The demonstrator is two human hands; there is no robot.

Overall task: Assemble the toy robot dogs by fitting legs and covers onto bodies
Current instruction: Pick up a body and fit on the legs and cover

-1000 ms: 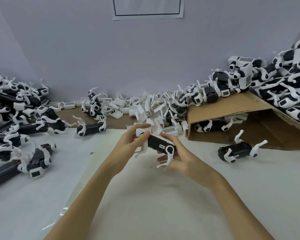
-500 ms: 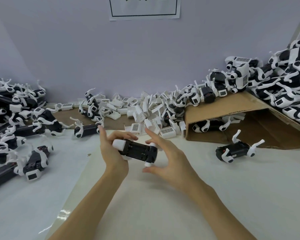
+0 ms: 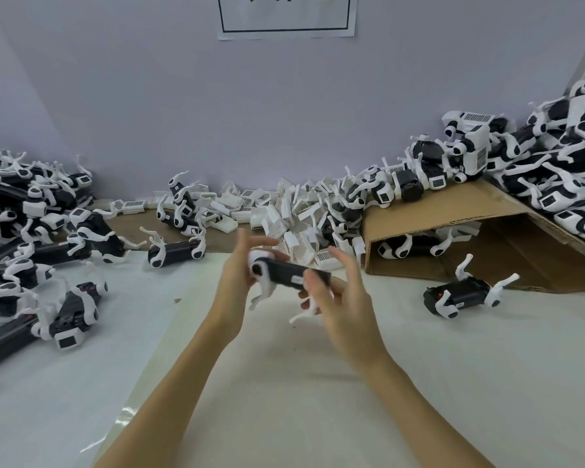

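Observation:
A black toy dog body (image 3: 286, 275) with white legs hangs above the table's middle, legs pointing down. My left hand (image 3: 237, 275) grips its left end, by the white hip joint. My right hand (image 3: 338, 298) holds the right end, fingers curled around the body; that end and its leg are partly hidden and blurred. A heap of loose white covers (image 3: 284, 214) lies just behind the hands.
Piles of legged dog bodies (image 3: 31, 238) crowd the left side. A cardboard sheet (image 3: 453, 224) slopes at the right with finished dogs (image 3: 554, 170) stacked on it. One dog (image 3: 460, 293) lies alone in front of the cardboard, another (image 3: 176, 253) at mid-left.
The body has been rotated in my hands: its underside faced up half a second ago, now its legs hang down. Both hands stayed in the same spot.

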